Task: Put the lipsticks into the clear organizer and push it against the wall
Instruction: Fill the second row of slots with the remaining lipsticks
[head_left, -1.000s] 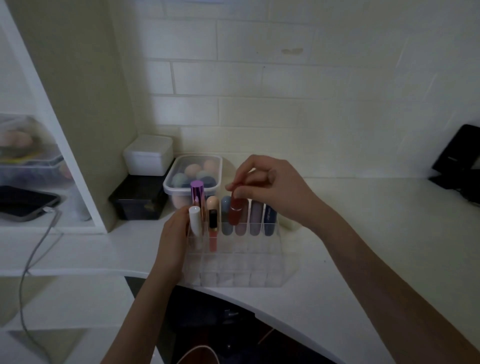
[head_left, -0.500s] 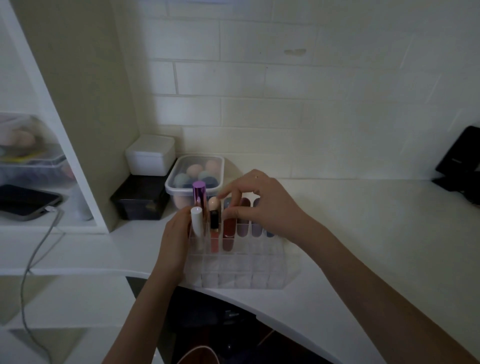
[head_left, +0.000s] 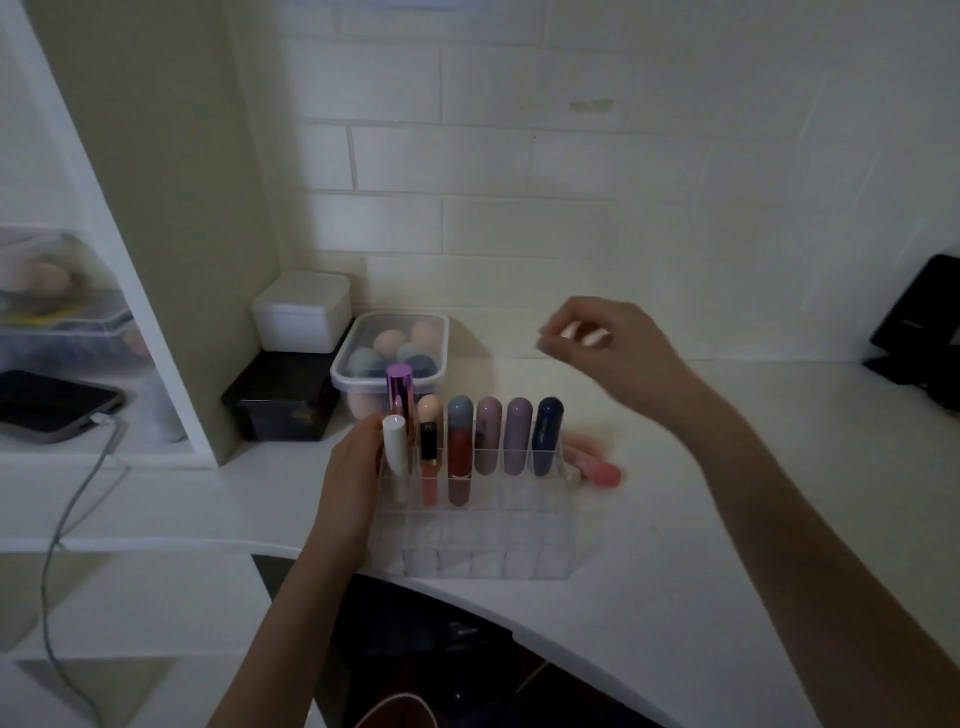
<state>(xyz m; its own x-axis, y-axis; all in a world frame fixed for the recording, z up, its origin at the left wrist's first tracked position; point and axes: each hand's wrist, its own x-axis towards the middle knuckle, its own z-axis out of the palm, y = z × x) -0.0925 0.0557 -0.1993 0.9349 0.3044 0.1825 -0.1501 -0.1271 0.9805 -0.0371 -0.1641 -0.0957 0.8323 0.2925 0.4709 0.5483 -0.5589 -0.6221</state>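
Upright, pastel-capped lipsticks (head_left: 488, 436) in clear organizer (head_left: 483, 545)

clear organizer (head_left: 483, 545), navy lipstick (head_left: 546, 434), white counter (head_left: 753, 499)

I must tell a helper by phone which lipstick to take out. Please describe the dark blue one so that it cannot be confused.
Find the clear organizer at the front edge of the white counter. In its back row stand several round-topped tubes. The dark blue lipstick is the last one at the right end, beside two pale purple tubes, and is the darkest of the row.
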